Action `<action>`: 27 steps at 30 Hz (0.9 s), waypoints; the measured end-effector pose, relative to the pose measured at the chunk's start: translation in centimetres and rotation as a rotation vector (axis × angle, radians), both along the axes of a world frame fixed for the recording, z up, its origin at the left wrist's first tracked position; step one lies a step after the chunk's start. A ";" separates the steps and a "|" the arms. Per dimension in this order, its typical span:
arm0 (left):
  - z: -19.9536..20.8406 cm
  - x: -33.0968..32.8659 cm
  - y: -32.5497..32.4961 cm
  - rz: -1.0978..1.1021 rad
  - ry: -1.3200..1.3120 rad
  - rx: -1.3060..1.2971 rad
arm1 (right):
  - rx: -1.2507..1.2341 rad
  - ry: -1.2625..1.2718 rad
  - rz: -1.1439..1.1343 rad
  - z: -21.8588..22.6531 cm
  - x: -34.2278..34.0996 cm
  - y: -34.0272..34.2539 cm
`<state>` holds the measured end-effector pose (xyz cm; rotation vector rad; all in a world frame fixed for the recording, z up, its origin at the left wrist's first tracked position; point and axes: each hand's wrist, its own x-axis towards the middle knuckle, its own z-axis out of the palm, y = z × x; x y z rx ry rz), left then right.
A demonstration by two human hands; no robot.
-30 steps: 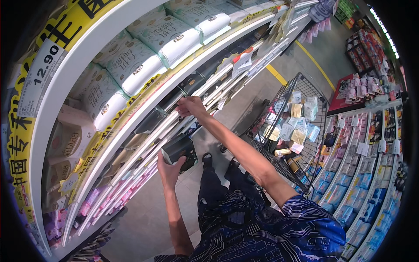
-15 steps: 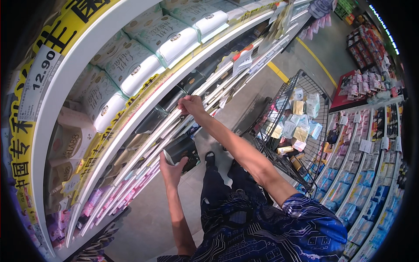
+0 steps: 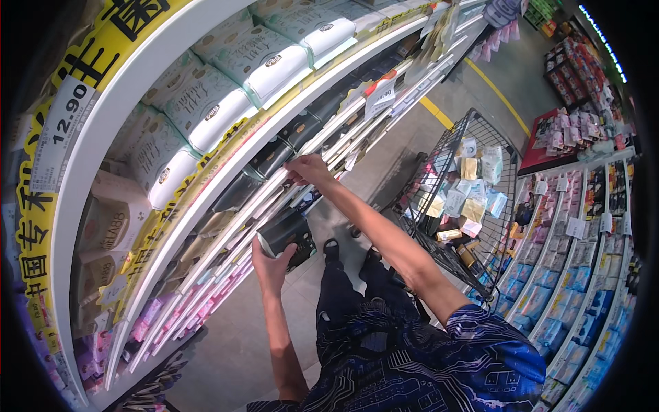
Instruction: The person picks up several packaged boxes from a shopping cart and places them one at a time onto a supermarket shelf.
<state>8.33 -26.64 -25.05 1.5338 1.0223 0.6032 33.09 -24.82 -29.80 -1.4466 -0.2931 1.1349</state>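
My left hand (image 3: 270, 264) grips a dark green-black soft package (image 3: 287, 235) with a pale end, thumb across its face, just in front of the lower shelf edges. Up at a shelf's front edge is my right hand (image 3: 307, 169), its fingers curled together. What they grasp, if anything, is hidden. Just beyond those fingers, similar dark packages (image 3: 302, 129) lie in a row on that shelf.
White-wrapped packages (image 3: 213, 113) fill the shelf above, behind a yellow strip. Brown packages (image 3: 110, 216) stand at the left. A loaded wire shopping cart (image 3: 511, 182) is at my right. Beyond it, shelves (image 3: 549, 295) hold blue and pink packs.
My right hand has shifted slightly right and down along the shelf edge. The left hand keeps its hold on the dark package, nearly still.
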 end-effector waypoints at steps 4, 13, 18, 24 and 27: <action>1.1 1.1 0.2 0.030 -0.047 0.019 | -0.053 -0.212 0.141 1.1 0.7 -2.3; 4.0 7.0 1.5 0.113 -0.209 0.004 | 0.047 -0.480 0.666 9.4 1.4 -8.9; 4.8 9.6 3.0 0.049 -0.281 0.064 | 0.178 -0.607 0.516 9.6 3.2 -7.7; 4.9 9.2 2.7 0.008 -0.202 0.198 | 0.341 -0.563 0.322 10.1 4.5 -6.7; 3.6 7.0 2.7 0.109 -0.146 0.194 | 0.247 -0.642 0.233 10.8 4.7 -6.1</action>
